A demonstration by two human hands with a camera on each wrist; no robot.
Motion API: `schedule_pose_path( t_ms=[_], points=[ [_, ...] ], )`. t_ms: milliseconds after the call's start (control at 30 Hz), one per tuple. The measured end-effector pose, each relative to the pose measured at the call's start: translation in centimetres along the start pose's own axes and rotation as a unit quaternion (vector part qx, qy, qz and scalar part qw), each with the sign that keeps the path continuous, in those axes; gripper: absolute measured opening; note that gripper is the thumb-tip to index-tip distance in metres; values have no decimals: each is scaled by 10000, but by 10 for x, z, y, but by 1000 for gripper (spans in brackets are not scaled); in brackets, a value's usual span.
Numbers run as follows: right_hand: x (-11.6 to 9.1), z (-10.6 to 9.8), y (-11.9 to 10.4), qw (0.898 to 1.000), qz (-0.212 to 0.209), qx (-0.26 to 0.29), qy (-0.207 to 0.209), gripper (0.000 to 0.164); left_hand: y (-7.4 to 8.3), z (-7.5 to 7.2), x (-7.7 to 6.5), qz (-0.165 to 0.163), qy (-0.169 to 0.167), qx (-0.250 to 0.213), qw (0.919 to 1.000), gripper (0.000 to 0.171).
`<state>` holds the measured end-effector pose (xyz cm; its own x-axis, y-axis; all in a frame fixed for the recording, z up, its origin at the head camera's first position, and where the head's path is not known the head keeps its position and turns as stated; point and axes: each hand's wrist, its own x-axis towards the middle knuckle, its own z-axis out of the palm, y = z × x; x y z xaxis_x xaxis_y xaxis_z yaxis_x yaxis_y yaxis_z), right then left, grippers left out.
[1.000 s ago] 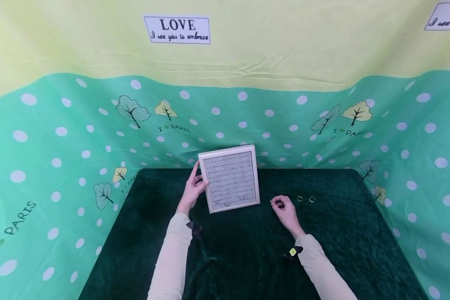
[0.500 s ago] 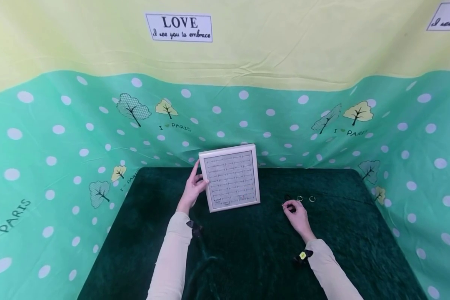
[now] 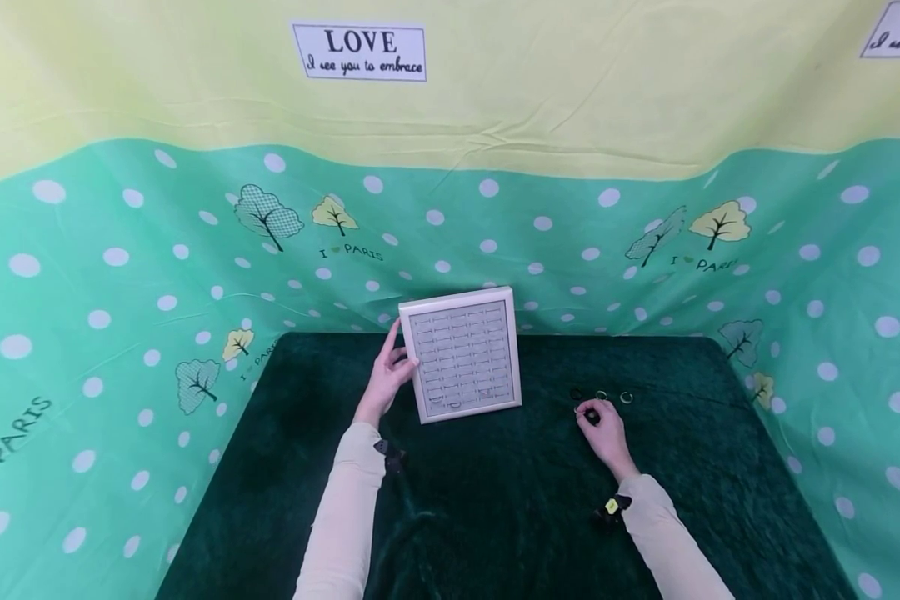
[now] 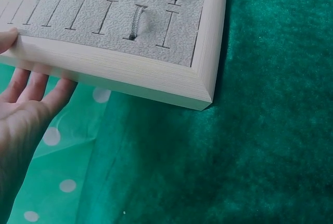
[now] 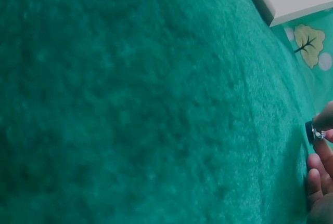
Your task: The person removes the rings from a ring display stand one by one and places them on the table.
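A white-framed ring display tray (image 3: 465, 358) with grey slotted padding stands tilted up on the dark green cloth. Several slots hold rings near its lower edge, including a silver ring (image 4: 136, 22). My left hand (image 3: 382, 383) grips the tray's left side, thumb on the front of the frame and fingers behind. To the right, my right hand (image 3: 603, 432) pinches a silver ring (image 5: 319, 135) between thumb and fingertips, just above the cloth. Close by lie a dark ring (image 3: 576, 392), another ring (image 3: 602, 395) partly behind the hand, and a ring (image 3: 627, 398) farther right.
Dark green plush cloth (image 3: 495, 508) covers the table. Behind and at both sides hangs a green and yellow curtain (image 3: 487, 217) with dots and trees. The tray's top edge is near the back curtain.
My right hand, with the ring in its fingertips, has moved right, away from the tray and toward the loose rings. The dark ring has come into view. My left hand and the tray stay put.
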<state>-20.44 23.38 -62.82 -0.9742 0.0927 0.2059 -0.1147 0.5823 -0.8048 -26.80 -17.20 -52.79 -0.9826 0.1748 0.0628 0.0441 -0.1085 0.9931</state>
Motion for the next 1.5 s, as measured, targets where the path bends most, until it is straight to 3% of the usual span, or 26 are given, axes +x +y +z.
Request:
schedule_pose_path(
  t_ms=[167,500,1033,1500],
  points=[
    [3,-1,5,9998,-127,-113,-43,7,0,-1,0,-28,35,-35,10000,82],
    [5,0,9,9995,-256,-188,73,6,-25,-6,11,42,217,-19,9998,80],
    [-3,-9,0,9995,268,174,11,17,-29,-5,10,79,232,91,9997,80],
    [-3,2,-19,9981,100,604,116,18,-27,-6,9,44,215,18,9998,80]
  ],
)
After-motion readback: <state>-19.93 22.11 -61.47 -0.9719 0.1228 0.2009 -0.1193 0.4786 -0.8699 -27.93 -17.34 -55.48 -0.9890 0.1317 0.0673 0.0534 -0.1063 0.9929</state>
